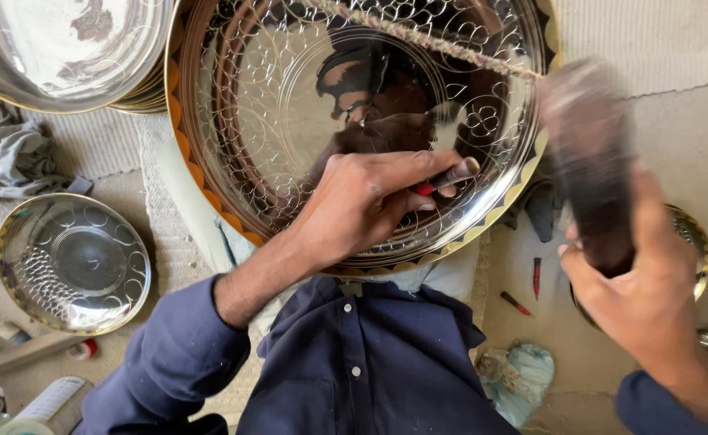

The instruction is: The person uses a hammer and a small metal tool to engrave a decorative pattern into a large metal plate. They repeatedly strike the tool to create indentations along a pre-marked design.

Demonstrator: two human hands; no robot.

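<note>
Dark wooden mallet [592, 173], blurred at three o'clock, sits clenched in right hand [640, 278]; left hand [362, 201] pinches red-banded metal punch [449, 177] against large round engraved brass tray [354, 121], mid-chasing; next strike needs steady aim.

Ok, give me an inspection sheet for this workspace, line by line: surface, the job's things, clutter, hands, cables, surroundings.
Surface: bare floor with a pale woven mat.
Job's things: large engraved metal tray propped on the person's lap; thin punch on its face; dark mallet, blurred.
Clutter: smaller engraved plate, stacked plates, grey rag, two red-handled tools, crumpled cloth, tape rolls.
Hands: left hand pinches the punch; right hand grips the mallet.
Cables: nothing seen.
Surroundings: another brass dish behind the right hand.
</note>
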